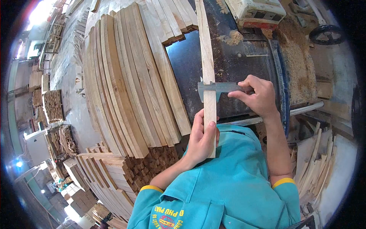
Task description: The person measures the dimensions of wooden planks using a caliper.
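A long pale wooden strip [207,57] runs from the top of the view down to the front of the teal shirt. My left hand [203,136] is wrapped round its lower part, thumb on the upper face. A metal caliper [225,87] lies across the strip just above that hand, its jaws on either side of the wood. My right hand [259,94] pinches the caliper's right end between thumb and fingers. Under the strip is a dark, dusty machine table [183,63].
Long planks [129,76] lie side by side on the left, with stacked wood [110,177] below them. At the upper right are a pale machine housing [259,11], sawdust [297,65] and a black handwheel [327,35]. Thin offcuts [314,164] lean at the lower right.
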A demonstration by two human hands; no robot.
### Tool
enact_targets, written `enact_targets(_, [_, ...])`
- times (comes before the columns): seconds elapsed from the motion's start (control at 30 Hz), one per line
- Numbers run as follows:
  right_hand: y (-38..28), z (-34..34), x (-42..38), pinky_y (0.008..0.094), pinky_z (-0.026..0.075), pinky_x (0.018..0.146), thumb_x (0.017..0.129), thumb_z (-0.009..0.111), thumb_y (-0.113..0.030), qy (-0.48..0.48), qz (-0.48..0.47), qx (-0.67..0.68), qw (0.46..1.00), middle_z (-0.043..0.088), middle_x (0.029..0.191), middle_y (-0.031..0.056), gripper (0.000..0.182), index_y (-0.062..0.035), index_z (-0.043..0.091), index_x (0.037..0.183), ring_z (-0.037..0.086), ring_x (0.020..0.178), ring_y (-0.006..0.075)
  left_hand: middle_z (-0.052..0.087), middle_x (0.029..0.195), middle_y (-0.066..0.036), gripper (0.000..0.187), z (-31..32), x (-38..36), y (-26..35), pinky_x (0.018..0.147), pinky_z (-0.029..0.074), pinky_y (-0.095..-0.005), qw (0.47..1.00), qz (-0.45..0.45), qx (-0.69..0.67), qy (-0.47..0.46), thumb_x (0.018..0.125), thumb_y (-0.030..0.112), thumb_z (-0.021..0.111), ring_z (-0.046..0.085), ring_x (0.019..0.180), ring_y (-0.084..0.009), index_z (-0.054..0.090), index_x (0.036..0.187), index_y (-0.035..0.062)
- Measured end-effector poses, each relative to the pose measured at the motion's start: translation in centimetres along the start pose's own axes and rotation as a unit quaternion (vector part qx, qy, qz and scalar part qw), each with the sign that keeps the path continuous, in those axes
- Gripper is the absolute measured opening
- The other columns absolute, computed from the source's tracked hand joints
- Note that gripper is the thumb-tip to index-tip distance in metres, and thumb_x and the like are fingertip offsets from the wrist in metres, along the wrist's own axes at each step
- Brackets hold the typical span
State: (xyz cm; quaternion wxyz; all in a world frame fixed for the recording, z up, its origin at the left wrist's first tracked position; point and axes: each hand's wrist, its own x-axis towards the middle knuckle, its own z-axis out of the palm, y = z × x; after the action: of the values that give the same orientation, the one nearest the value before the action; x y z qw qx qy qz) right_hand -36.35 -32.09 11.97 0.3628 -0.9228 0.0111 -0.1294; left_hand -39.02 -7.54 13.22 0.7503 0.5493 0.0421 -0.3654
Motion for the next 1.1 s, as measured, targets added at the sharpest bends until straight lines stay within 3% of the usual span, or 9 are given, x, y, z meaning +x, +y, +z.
enact_targets(0.1, [-0.4,-0.2,0.3,0.0286,0.056,0.057,0.074,0.092,-0.040,0.004,-0.019,0.003,1.000,0.068,0.070,0.0051,0.045,-0.0042,0.066,0.080,0.068,0.062,0.0138,0.053,0.100,-0.005,0.035,0.2,0.0,-0.1,0.058,0.050,-0.0266,1.000,-0.001,-0.007,0.010,0.111,0.021,0.046,0.056,0.074,-0.0112,0.039,0.140,0.0047])
enact_targets(0.33, [-0.4,-0.2,-0.2,0.0263,0.051,0.057,0.078,0.092,-0.024,0.033,-0.013,0.098,0.995,0.067,0.077,0.0053,0.035,-0.0032,0.066,0.088,0.064,0.065,0.0107,0.053,0.109,-0.007,0.036,0.1,0.2,0.4,0.059,0.050,-0.0293,0.999,-0.010,-0.040,0.005,0.110,0.025,0.046,0.054,0.073,-0.0140,0.040,0.139,0.0049])
enact_targets(0.43, [0.0,-0.7,-0.6,0.0295,0.055,0.062,0.079,0.092,-0.022,0.058,0.025,0.145,0.987,0.070,0.080,0.0077,0.035,-0.0033,0.065,0.092,0.069,0.072,0.0135,0.051,0.112,-0.010,0.041,-1.3,0.3,0.6,0.052,0.048,-0.0265,0.975,-0.063,-0.203,-0.068,0.109,0.030,0.047,0.050,0.069,-0.0120,0.038,0.137,0.0006])
enact_targets(0.47, [0.0,-1.0,-0.7,0.0290,0.055,0.063,0.079,0.092,-0.021,0.075,0.023,0.134,0.988,0.070,0.081,0.0071,0.035,-0.0032,0.065,0.092,0.069,0.072,0.0128,0.051,0.112,-0.010,0.041,-1.7,0.3,0.6,0.052,0.048,-0.0265,0.975,-0.064,-0.202,-0.069,0.109,0.030,0.047,0.050,0.069,-0.0120,0.038,0.137,0.0006])
enact_targets(0.53, [0.4,-1.3,-0.9,0.0284,0.055,0.064,0.079,0.092,-0.020,0.093,0.020,0.123,0.988,0.070,0.081,0.0065,0.035,-0.0031,0.065,0.092,0.068,0.073,0.0120,0.049,0.119,-0.012,0.045,-2.2,0.4,0.5,0.050,0.047,-0.0264,0.911,-0.070,-0.390,-0.115,0.109,0.031,0.048,0.047,0.068,-0.0120,0.037,0.139,0.0000])
enact_targets(0.67, [1.5,-1.5,-2.0,0.0289,0.054,0.065,0.078,0.093,-0.020,0.100,0.028,0.117,0.988,0.069,0.081,0.0059,0.035,-0.0035,0.066,0.093,0.067,0.072,0.0129,0.047,0.125,-0.013,0.048,-2.0,0.0,-0.3,0.050,0.048,-0.0258,0.894,-0.054,-0.420,-0.148,0.108,0.033,0.048,0.046,0.069,-0.0115,0.035,0.140,-0.0010])
enact_targets(0.8, [2.6,-2.0,-3.6,0.0289,0.053,0.066,0.078,0.093,-0.022,0.112,0.051,0.101,0.987,0.069,0.082,0.0052,0.035,-0.0042,0.068,0.094,0.065,0.072,0.0134,0.048,0.122,-0.013,0.046,-1.6,-0.2,-0.2,0.052,0.049,-0.0277,0.915,-0.045,-0.374,-0.146,0.109,0.034,0.048,0.047,0.069,-0.0126,0.037,0.138,0.0003])
enact_targets(0.9, [4.1,-2.2,-5.4,0.0289,0.052,0.068,0.079,0.092,-0.023,0.132,0.104,0.098,0.981,0.068,0.083,0.0053,0.034,-0.0039,0.068,0.095,0.064,0.074,0.0141,0.050,0.110,-0.010,0.037,-0.3,-0.4,-0.3,0.058,0.049,-0.0306,0.985,-0.011,-0.147,-0.084,0.111,0.032,0.044,0.049,0.070,-0.0162,0.039,0.135,0.0038])
enact_targets(1.1, [9.3,-2.9,-10.1,0.0295,0.049,0.069,0.087,0.087,-0.024,0.171,0.201,0.060,0.963,0.065,0.080,0.0029,0.031,-0.0030,0.067,0.096,0.058,0.074,0.0112,0.049,0.113,-0.010,0.028,0.5,-0.8,-1.7,0.062,0.051,-0.0326,0.997,0.072,-0.021,-0.004,0.111,0.022,0.042,0.054,0.077,-0.0165,0.038,0.134,0.0050])
